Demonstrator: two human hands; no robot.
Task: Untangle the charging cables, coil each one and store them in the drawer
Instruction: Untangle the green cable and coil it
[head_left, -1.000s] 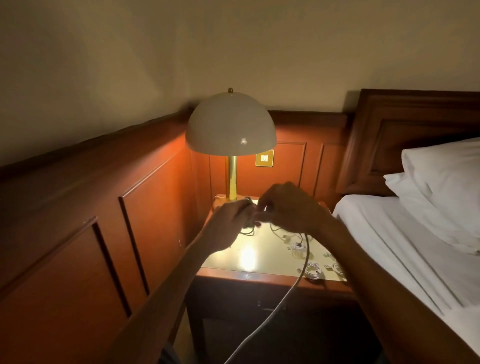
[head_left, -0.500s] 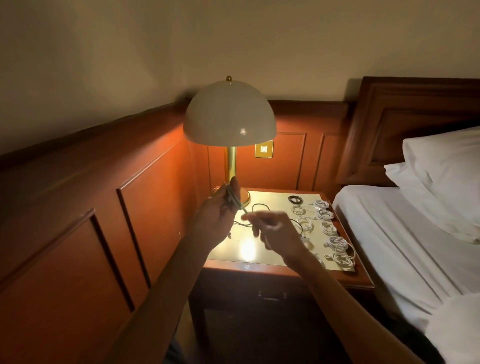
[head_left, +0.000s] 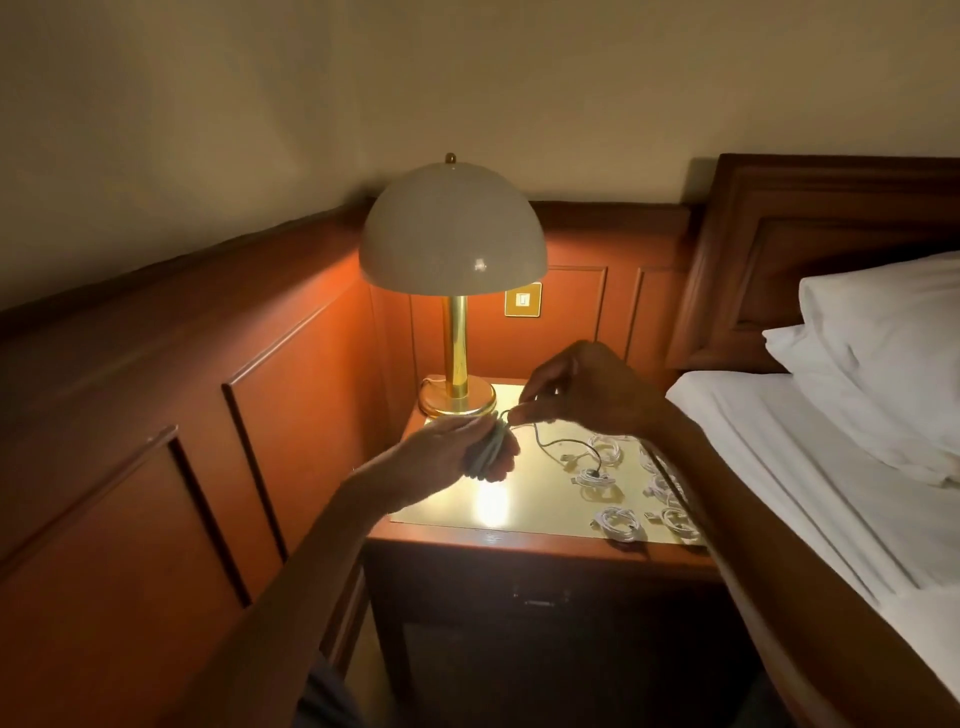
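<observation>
A grey charging cable (head_left: 487, 448) is wound in loops around the fingers of my left hand (head_left: 457, 453), which hovers over the left part of the nightstand top (head_left: 467, 512). My right hand (head_left: 584, 391) pinches the cable's loose strand just above and right of the left hand. The cable's free end (head_left: 566, 451) trails across the tabletop. Several coiled white cables (head_left: 618, 522) lie in rows on the right side of the top, some hidden by my right forearm. The drawer front (head_left: 540, 597) below the top is shut and dark.
A brass lamp with a dome shade (head_left: 453, 228) stands at the back left of the nightstand. Wooden wall panelling (head_left: 208, 441) runs along the left. The bed with white sheets (head_left: 831, 493) and pillows (head_left: 893, 353) borders the right side.
My left hand has dropped lower with more loops around it. My right hand has moved up and back, from the front of the table to just above the left hand.
</observation>
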